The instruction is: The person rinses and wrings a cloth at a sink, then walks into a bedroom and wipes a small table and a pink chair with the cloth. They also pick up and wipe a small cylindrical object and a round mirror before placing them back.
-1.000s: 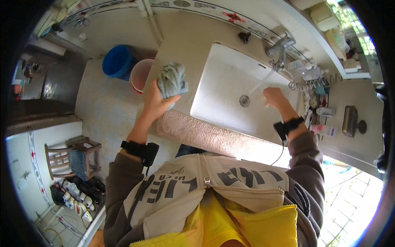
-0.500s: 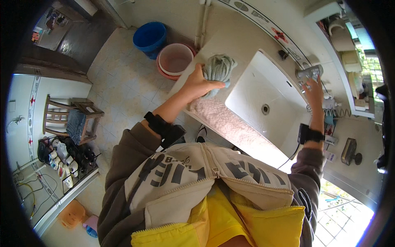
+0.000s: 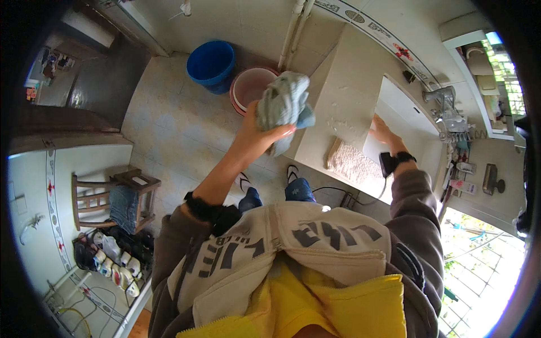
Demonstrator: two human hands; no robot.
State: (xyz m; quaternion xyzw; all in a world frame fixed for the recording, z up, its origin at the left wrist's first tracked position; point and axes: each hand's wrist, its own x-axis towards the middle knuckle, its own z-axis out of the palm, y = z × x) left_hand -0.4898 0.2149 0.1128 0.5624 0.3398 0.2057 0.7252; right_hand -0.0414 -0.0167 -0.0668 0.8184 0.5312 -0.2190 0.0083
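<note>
A bunched, grey-green striped cloth (image 3: 283, 104) is gripped in my left hand (image 3: 260, 135), its thumb pressed across the front and folds hanging on both sides. I hold it up beyond the left end of the counter, over the floor near the buckets. My right hand (image 3: 385, 134) is over the white sink basin (image 3: 403, 107), fingers stretched out and nothing seen in them. The basin's near side is partly covered by that hand and forearm. At the wall behind the sink is a metal faucet (image 3: 442, 98), apart from my right hand.
A blue bucket (image 3: 211, 65) and a white basin inside a reddish one (image 3: 252, 84) stand on the floor beyond the cloth. The wet counter (image 3: 349, 84) borders the sink. At left are a wooden chair (image 3: 90, 197) and a shoe rack (image 3: 112, 259). A cable (image 3: 360, 201) hangs below my right wrist.
My right hand has left the faucet and come down to the sink. My left hand has carried the cloth left, off the counter. My view has turned left.
</note>
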